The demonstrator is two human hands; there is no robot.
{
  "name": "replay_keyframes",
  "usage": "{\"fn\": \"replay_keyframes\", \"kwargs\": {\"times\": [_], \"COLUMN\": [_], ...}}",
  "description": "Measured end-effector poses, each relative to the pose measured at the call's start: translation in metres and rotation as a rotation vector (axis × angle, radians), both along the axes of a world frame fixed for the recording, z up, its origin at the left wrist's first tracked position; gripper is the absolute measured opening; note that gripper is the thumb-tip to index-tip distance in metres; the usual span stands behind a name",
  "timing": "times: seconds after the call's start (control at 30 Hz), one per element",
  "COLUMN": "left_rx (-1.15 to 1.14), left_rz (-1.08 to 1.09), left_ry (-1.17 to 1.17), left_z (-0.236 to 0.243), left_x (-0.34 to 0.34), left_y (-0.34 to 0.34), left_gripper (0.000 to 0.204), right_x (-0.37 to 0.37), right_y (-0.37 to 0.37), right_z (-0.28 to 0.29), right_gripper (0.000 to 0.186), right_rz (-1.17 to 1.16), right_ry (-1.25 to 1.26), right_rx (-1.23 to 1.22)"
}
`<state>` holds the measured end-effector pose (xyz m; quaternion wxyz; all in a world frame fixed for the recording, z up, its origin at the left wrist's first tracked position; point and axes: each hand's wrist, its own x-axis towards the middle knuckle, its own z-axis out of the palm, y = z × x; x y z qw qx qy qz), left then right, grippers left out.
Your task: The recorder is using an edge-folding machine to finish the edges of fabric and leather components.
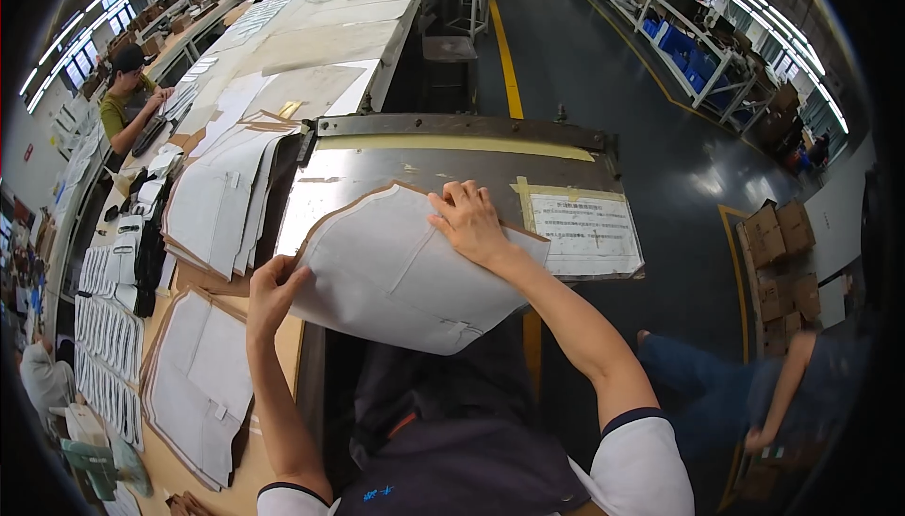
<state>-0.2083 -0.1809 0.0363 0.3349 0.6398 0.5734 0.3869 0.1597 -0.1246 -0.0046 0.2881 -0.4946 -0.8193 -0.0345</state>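
Grey steel press table (377, 172), left hand (271, 292) pinching white cut panel (396, 276), right hand (468, 224) spread flat on it, long factory floor (603, 130)

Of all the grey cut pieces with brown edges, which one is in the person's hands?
The single piece on the metal plate: left hand grips its lower left edge, right hand presses its top. The others lie stacked on the wooden table.
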Motion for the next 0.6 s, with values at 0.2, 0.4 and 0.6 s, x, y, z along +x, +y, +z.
{"fn": "replay_keyframes", "kwargs": {"times": [0.2, 0.4, 0.6], "left_rx": [-0.096, 0.209, 0.414], "left_rz": [0.049, -0.05, -0.297], "left_ry": [-0.036, 0.199, 0.562], "left_z": [-0.013, 0.048, 0.148], "left_x": [0.001, 0.01, 0.056], "left_y": [-0.021, 0.0, 0.115], "left_gripper": [0.024, 0.023, 0.028], "right_x": [0.008, 0.009, 0.003], "right_y": [0.002, -0.001, -0.009], "right_z": [0.005, 0.022, 0.034], "right_gripper": [0.05, 0.049, 0.035], "right_rz": [-0.091, -0.267, -0.304], "right_ry": [0.104, 0.118, 0.132], "right_rx": [0.036, -0.275, -0.35]}}
